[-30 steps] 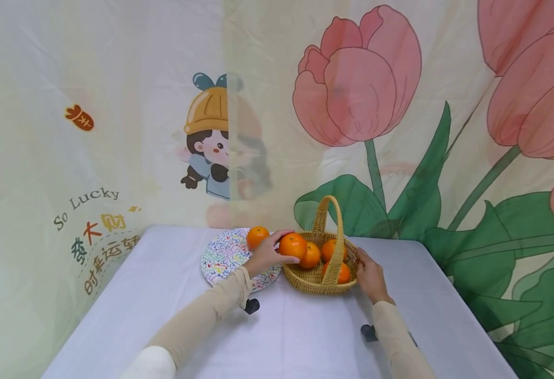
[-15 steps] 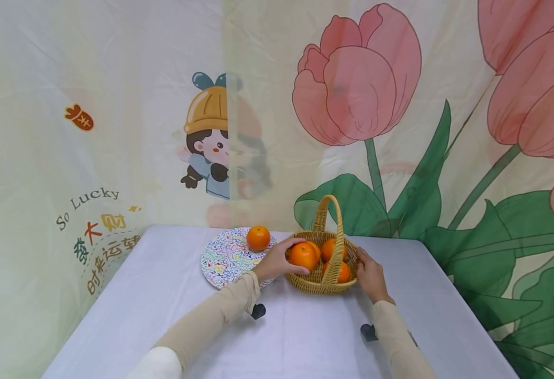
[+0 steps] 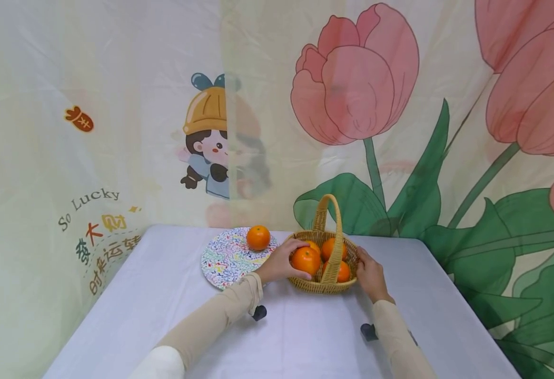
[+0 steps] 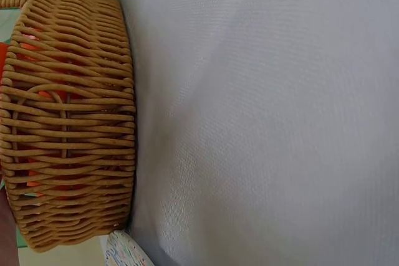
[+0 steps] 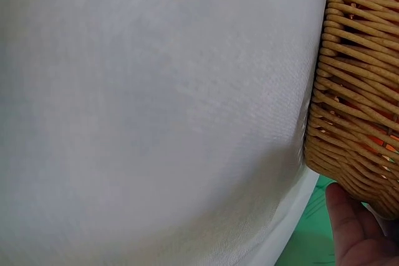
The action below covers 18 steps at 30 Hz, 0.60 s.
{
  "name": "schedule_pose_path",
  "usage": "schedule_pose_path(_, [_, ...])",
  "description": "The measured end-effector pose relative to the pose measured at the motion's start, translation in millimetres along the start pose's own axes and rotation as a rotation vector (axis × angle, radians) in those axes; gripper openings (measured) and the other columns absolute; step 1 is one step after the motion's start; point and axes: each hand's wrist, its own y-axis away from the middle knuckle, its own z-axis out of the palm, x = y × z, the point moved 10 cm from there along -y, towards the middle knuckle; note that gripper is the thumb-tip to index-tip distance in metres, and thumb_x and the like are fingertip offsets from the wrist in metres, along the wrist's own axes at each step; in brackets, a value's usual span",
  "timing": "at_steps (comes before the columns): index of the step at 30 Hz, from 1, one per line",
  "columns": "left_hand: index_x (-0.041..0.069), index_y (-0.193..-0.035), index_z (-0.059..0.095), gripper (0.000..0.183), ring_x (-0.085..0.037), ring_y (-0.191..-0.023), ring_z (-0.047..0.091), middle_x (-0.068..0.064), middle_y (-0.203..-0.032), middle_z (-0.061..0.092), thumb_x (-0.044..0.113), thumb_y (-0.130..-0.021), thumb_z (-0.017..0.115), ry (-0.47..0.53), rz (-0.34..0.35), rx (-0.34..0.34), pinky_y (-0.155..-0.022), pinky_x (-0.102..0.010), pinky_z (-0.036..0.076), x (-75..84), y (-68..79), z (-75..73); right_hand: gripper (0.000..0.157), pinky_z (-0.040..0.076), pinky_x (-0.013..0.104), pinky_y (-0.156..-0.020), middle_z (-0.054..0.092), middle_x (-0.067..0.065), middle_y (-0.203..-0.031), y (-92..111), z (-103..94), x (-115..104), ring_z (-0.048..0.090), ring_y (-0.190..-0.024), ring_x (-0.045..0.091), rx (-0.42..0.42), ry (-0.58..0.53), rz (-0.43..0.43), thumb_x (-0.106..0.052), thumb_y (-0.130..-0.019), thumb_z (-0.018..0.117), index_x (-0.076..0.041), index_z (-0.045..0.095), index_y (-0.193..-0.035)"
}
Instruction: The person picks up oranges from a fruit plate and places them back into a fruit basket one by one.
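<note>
In the head view my left hand (image 3: 277, 263) holds an orange (image 3: 306, 261) between thumb and fingers, low inside the left side of the wicker basket (image 3: 305, 286). Partly hidden behind it sits a second orange (image 3: 313, 246). Two more oranges lie deeper in the basket, one at the back (image 3: 330, 248) and one at the front (image 3: 344, 272), both partly covered by the handle (image 3: 337, 226). My right hand (image 3: 371, 275) grips the basket's right side; in the right wrist view its fingers (image 5: 343, 216) lie against the woven wall (image 5: 361, 91).
Left of the basket is a round plate (image 3: 225, 258) with colourful specks, bearing one orange (image 3: 258, 238) near its back right. A white cloth (image 3: 305, 337) covers the table. Behind hangs a printed curtain (image 3: 267, 105).
My left hand has moved right and down with the orange, from above the basket's left rim to inside it. My right hand has stayed on the basket.
</note>
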Motion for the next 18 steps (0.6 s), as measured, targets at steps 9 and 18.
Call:
schedule_pose_path(9, [0.015, -0.137, 0.053, 0.085, -0.016, -0.115, 0.052, 0.0, -0.13, 0.049, 0.048, -0.067, 0.087, -0.022, 0.073, 0.017, -0.092, -0.035, 0.05, 7.5, -1.5, 4.0, 0.048, 0.029, 0.05, -0.111, 0.034, 0.017, -0.153, 1, -0.8, 0, 0.031, -0.14, 0.035, 0.008, -0.013, 0.015, -0.004, -0.102, 0.036, -0.001, 0.033, -0.15])
schedule_pose_path(18, [0.016, -0.135, 0.054, 0.078, -0.015, -0.114, 0.052, -0.001, -0.129, 0.048, 0.046, -0.069, 0.087, -0.072, 0.076, -0.017, -0.093, -0.032, 0.049, 12.2, -4.3, 9.8, 0.047, 0.03, 0.05, -0.111, 0.035, 0.018, -0.152, 2, -2.4, -1, 0.032, -0.14, 0.035, 0.019, -0.019, 0.004, -0.004, -0.102, 0.036, 0.001, 0.035, -0.149])
